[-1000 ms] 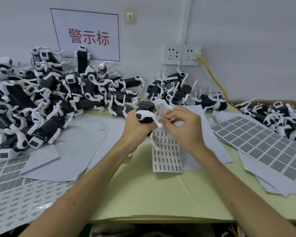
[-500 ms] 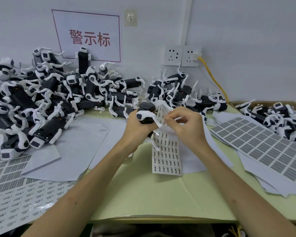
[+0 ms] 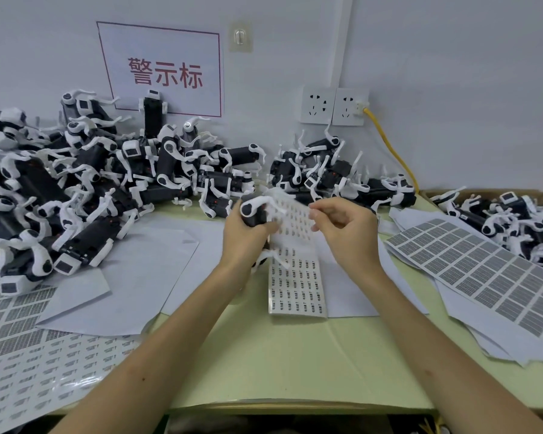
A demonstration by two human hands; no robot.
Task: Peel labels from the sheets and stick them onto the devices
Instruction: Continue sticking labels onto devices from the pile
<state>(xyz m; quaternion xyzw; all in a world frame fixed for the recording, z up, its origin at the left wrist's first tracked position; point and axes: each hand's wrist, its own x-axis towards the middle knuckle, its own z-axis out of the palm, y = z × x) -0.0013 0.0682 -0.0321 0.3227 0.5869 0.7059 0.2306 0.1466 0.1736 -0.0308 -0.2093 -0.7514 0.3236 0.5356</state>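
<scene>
My left hand (image 3: 248,236) grips a black-and-white device (image 3: 254,209) upright above the table, together with the top of a narrow label sheet (image 3: 297,283) that hangs down onto the table. My right hand (image 3: 347,231) is just right of the device, thumb and forefinger pinched at the sheet's upper part; whether a label is between them is too small to tell. The sheet carries rows of small printed labels.
A large pile of black-and-white devices (image 3: 85,189) covers the back left, a smaller pile (image 3: 333,173) sits behind my hands, and a box of devices (image 3: 521,217) stands at right. Grey label sheets (image 3: 477,267) lie right, more sheets (image 3: 22,364) front left. A yellow cable (image 3: 392,148) runs from the wall socket.
My right hand has pulled a little to the right, away from the device, with its fingertips pinched. The left hand stays on the device and sheet.
</scene>
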